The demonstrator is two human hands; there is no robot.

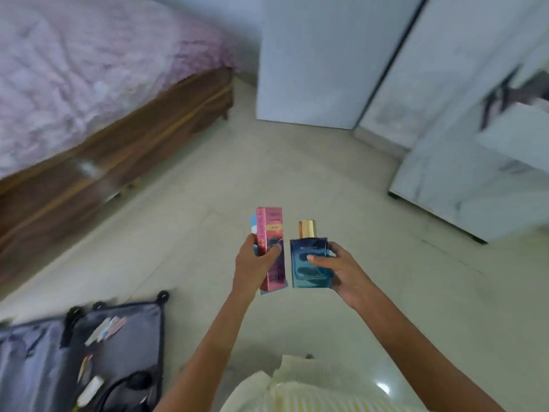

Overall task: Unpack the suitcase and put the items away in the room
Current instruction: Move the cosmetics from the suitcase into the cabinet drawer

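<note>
In the head view, both hands are raised over the pale floor (297,162), up and to the right of the open suitcase (80,352), which still holds a few small items. The left hand (255,263) is closed round a tall pink carton (271,248), thumb across its front, with a second, bluish carton tucked behind it. The right hand (341,267) is closed on a blue perfume bottle (310,263) with a gold cap, thumb on its face, fingers (334,248) wrapped round its far edge. The bottle looks like glass: probably heavy, slick and breakable, best held by its flat body, not the cap. The cartons look light and crushable, so they call for a gentle side grip.
</note>
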